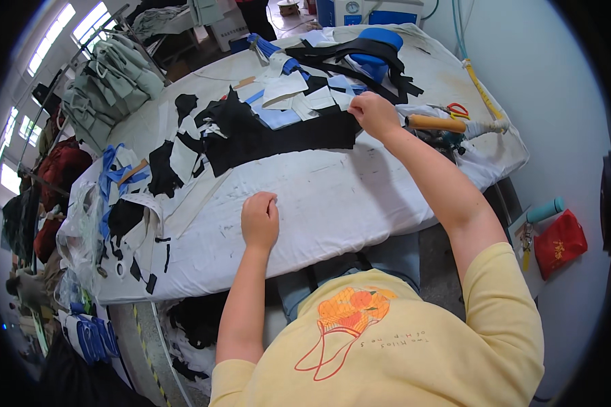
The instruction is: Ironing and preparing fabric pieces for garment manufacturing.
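My left hand (259, 216) rests near the front of the white cloth-covered table (305, 203), its fingers curled closed with nothing seen in them. Farther off to the right, my right hand (373, 114) is closed in a pinch at the right end of a long black fabric piece (285, 141). Its fingertips also lie beside a small white fabric piece (342, 100), and whatever they grip is hidden. Behind the black piece, white, light blue and black cut pieces overlap in a loose pile (285, 91).
An iron's wooden handle (436, 123), red-handled scissors (458, 110) and a yellow tape measure (482, 88) are at the right. A blue round object (380, 44) sits under black strips at the back. More scraps (125, 217) cover the left side. Grey garments (108, 81) hang beyond it.
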Available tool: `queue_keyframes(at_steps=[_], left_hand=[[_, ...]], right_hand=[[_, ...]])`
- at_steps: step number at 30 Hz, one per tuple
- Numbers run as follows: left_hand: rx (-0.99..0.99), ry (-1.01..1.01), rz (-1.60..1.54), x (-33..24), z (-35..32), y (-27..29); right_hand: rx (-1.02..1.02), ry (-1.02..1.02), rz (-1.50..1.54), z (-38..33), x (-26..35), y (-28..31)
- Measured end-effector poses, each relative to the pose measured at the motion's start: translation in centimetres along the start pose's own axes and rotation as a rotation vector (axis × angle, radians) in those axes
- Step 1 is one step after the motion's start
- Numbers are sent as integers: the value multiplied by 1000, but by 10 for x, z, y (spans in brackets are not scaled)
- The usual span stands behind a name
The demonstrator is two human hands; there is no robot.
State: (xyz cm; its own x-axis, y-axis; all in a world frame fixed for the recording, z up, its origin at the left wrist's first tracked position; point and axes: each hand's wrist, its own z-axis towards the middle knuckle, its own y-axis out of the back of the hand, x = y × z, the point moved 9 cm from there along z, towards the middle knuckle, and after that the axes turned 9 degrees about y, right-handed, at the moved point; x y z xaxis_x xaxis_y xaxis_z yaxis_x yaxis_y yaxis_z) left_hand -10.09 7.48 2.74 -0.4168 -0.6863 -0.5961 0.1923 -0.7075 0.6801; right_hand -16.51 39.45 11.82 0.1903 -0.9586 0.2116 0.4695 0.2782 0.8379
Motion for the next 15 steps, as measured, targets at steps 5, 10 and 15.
queue_keyframes(at_steps=[5,10,15], left_hand=[[-17,17,-12,0,2,0],[-38,12,-6,1,3,2],[-24,27,-32,1,6,0]], right_hand=[[68,307,-302,13,19,-2],[73,306,-314,24,33,6],[35,-56,111,27,-4,7]])
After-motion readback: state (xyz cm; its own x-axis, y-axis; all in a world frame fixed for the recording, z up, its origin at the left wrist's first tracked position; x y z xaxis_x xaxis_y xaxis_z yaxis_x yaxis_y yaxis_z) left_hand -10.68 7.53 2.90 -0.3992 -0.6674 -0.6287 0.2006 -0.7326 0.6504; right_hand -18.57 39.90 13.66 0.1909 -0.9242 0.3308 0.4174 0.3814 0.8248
